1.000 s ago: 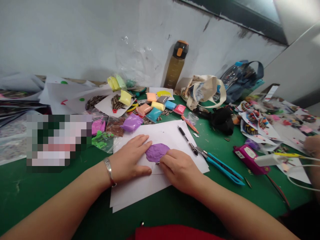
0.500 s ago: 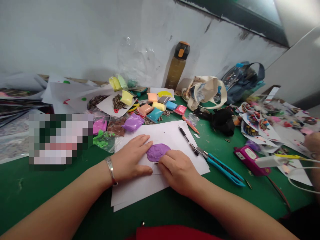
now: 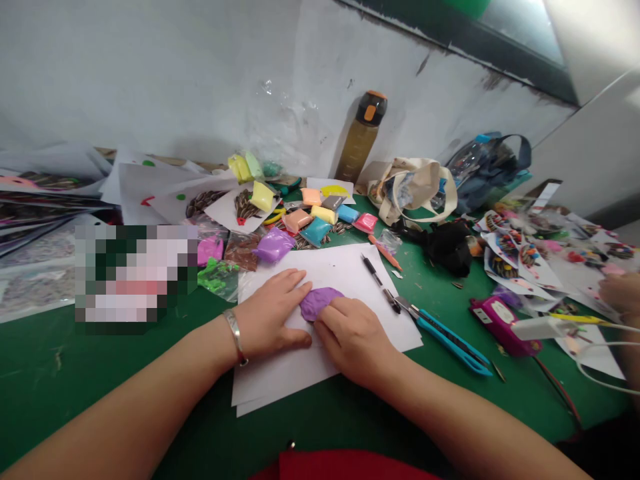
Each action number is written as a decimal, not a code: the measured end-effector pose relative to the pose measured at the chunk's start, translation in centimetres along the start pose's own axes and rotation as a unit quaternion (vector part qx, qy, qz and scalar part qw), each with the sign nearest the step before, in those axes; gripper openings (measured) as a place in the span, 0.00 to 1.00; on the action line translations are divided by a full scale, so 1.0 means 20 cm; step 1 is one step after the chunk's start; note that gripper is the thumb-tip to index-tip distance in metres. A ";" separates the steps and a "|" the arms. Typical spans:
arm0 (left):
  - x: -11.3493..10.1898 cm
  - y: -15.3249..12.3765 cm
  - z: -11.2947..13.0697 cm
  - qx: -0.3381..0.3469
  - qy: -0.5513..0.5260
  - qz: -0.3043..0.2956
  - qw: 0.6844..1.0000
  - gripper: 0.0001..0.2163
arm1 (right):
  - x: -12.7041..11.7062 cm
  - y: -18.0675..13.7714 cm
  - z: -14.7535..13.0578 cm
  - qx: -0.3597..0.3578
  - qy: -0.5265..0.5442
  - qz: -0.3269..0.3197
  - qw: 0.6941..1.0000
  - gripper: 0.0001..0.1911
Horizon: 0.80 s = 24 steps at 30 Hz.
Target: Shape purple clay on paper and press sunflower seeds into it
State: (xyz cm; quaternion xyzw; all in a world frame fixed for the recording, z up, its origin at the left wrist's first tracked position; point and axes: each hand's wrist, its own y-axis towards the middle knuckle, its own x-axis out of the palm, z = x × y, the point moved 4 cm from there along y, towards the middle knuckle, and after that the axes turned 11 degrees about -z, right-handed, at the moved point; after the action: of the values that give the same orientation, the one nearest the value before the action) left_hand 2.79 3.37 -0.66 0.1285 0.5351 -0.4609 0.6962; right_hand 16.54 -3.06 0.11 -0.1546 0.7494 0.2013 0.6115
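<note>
A flattened lump of purple clay (image 3: pixel 320 300) lies on white paper sheets (image 3: pixel 345 267) spread over the green table (image 3: pixel 125 380). My left hand (image 3: pixel 273 312) rests flat on the paper, fingers stretched out, with the fingertips against the clay's left edge. On the clay's near right edge, my right hand (image 3: pixel 353 333) has its fingers curled over and pinching it; that edge looks lifted and folded. A silver bracelet (image 3: pixel 235 337) circles my left wrist.
A black pen (image 3: pixel 379 281) and a blue utility knife (image 3: pixel 445 337) lie right of the paper, beside a magenta device (image 3: pixel 500 319). Coloured clay packets (image 3: pixel 315 223), a brown bottle (image 3: pixel 363 137) and bags (image 3: pixel 415 187) crowd the back. Another person's hand (image 3: pixel 620 293) works at the right.
The purple clay looks smaller and bunched up, its near edge folded by my right hand. My left hand stays flat beside it. The view has shifted slightly.
</note>
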 end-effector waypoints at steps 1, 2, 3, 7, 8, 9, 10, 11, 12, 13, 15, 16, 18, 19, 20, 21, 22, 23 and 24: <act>0.00 0.00 0.00 0.002 0.000 0.003 1.000 0.40 | 0.00 0.00 0.00 0.000 -0.002 -0.001 1.000 0.12; 0.00 0.00 0.00 0.003 0.001 0.007 1.000 0.40 | 0.00 0.00 -0.01 0.002 -0.004 -0.002 1.000 0.12; 0.00 0.00 0.00 0.006 0.002 0.012 1.000 0.40 | 0.00 0.00 -0.01 0.006 -0.004 -0.004 1.000 0.12; 0.01 0.00 0.00 0.017 0.008 0.021 1.000 0.40 | 0.02 0.00 -0.02 0.023 0.002 -0.013 1.000 0.11; 0.01 0.00 0.00 0.018 0.009 0.020 1.000 0.40 | 0.02 0.01 -0.02 0.023 0.002 -0.013 1.000 0.11; 0.01 0.00 0.00 0.018 0.010 0.017 1.000 0.39 | 0.02 0.01 -0.03 0.022 0.002 -0.012 1.000 0.11; 0.01 0.01 0.00 0.017 0.011 0.015 1.000 0.39 | 0.03 0.01 -0.03 0.024 0.001 -0.009 1.000 0.11; 0.01 0.01 0.00 0.015 0.013 0.013 1.000 0.39 | 0.03 0.02 -0.04 0.028 -0.001 -0.007 1.000 0.11; 0.01 0.01 0.01 0.014 0.015 0.011 1.000 0.39 | 0.03 0.02 -0.04 0.034 -0.004 -0.006 0.999 0.11; 0.01 0.01 0.01 0.014 0.018 0.009 1.000 0.39 | 0.03 0.03 -0.04 0.042 -0.007 -0.006 0.999 0.11; 0.01 0.01 0.01 0.013 0.021 0.007 1.000 0.40 | 0.03 0.03 -0.05 0.056 -0.015 -0.006 0.998 0.11; 0.01 0.01 0.01 0.013 0.024 0.009 1.000 0.40 | 0.03 0.03 -0.05 0.060 -0.019 -0.006 0.998 0.11; 0.01 0.01 0.01 0.017 0.029 0.017 0.999 0.39 | 0.02 0.03 -0.05 0.068 -0.031 -0.004 0.997 0.11; 0.01 0.01 0.01 0.019 0.030 0.021 0.999 0.39 | 0.02 0.03 -0.06 0.072 -0.037 -0.003 0.997 0.11; 0.01 0.01 0.01 0.022 0.031 0.024 0.999 0.39 | 0.02 0.03 -0.06 0.077 -0.042 -0.003 0.996 0.11; 0.02 0.01 0.01 0.025 0.030 0.028 0.999 0.39 | 0.02 0.03 -0.06 0.082 -0.044 -0.005 0.996 0.11; 0.02 0.01 0.01 0.027 0.028 0.032 0.999 0.39 | 0.02 0.03 -0.06 0.086 -0.043 -0.008 0.995 0.10; 0.02 0.01 0.01 0.030 0.025 0.036 0.999 0.39 | 0.02 0.03 -0.06 0.089 -0.040 -0.012 0.995 0.10; 0.02 0.01 0.01 0.031 0.023 0.039 0.998 0.39 | 0.03 0.03 -0.06 0.092 -0.034 -0.016 0.995 0.10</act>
State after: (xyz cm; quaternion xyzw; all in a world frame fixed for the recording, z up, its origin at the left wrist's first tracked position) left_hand 3.10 3.10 -0.92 0.1817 0.5311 -0.4467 0.6967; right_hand 15.18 -3.13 -0.13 -0.1029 0.7406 0.1270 0.6517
